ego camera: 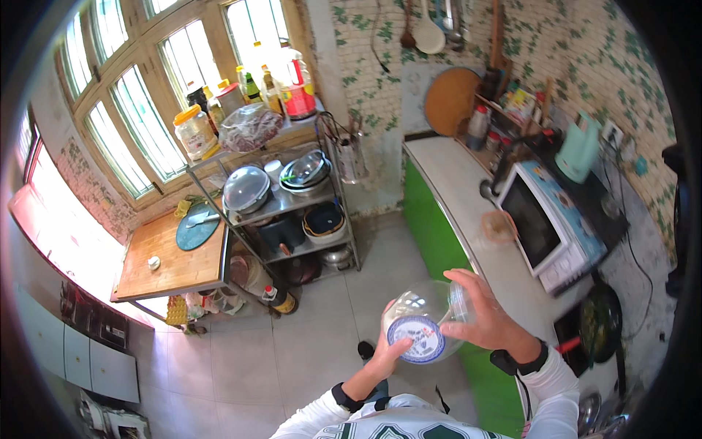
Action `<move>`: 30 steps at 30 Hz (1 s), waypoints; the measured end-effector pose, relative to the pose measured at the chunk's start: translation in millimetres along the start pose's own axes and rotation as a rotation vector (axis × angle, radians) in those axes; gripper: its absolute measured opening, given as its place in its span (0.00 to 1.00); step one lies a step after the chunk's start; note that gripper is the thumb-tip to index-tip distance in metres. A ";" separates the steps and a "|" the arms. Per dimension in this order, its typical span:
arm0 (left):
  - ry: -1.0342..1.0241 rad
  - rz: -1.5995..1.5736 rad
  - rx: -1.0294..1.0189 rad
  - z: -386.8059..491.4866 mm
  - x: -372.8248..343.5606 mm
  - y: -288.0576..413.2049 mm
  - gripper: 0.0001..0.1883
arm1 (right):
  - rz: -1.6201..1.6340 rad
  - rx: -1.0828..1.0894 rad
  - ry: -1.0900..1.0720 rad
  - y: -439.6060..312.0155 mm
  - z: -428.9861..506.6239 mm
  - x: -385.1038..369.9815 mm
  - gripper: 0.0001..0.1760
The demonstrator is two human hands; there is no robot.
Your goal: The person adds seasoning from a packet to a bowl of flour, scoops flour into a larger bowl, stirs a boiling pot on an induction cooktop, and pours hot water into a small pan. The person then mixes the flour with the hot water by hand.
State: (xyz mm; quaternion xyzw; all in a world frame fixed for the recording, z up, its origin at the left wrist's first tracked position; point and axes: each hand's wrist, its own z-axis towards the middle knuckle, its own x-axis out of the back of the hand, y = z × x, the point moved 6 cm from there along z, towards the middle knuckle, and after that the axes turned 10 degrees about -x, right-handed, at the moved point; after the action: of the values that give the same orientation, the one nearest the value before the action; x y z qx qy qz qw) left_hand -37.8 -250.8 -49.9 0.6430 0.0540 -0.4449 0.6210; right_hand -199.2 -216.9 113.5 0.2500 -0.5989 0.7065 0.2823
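Observation:
My left hand [385, 351] holds a clear glass bowl [419, 302] together with a small white dish with a blue patterned rim [415, 339], its thumb over the dish's edge. My right hand [480, 313] grips a clear, round, jar-like vessel [458, 304] at the bowl's right side. Whether that vessel is joined to the bowl I cannot tell. Both hands are in front of my body, above the floor beside the green-fronted counter.
A pale countertop [466, 192] with a microwave [535, 219] and an orange-rimmed container [499, 226] runs along the right. A wok [600, 324] sits at lower right. Ahead stands a metal shelf [263, 211] of pots; a wooden table [164, 274] is at left.

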 end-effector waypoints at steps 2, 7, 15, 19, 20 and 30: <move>-0.029 -0.069 -0.011 41.4 28.2 20.7 0.36 | 0.040 0.138 -0.110 -8.4 51.4 1.9 0.50; 0.039 -0.217 0.098 141.0 87.6 63.0 0.38 | -0.217 0.194 -0.259 -12.7 179.8 -1.2 0.63; -0.037 0.451 -0.622 275.3 102.5 146.1 0.62 | 0.176 0.056 -0.332 14.6 338.2 -0.7 0.63; -0.062 0.600 -0.858 335.5 105.4 162.4 0.65 | 0.336 0.050 -0.406 25.6 408.0 14.4 0.57; -0.070 0.593 -0.871 354.0 107.8 163.7 0.70 | 0.314 0.110 -0.375 26.5 426.1 21.0 0.56; -0.038 0.805 -0.526 518.6 174.2 165.5 0.54 | 0.126 0.303 0.207 83.2 705.4 123.7 0.49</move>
State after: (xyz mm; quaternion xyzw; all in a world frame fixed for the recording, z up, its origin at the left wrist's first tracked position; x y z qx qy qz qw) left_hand -92.7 -811.0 49.8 0.4255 -0.1000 -0.1520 0.8865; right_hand -335.1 -911.3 251.5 0.1777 -0.4679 0.8268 0.2569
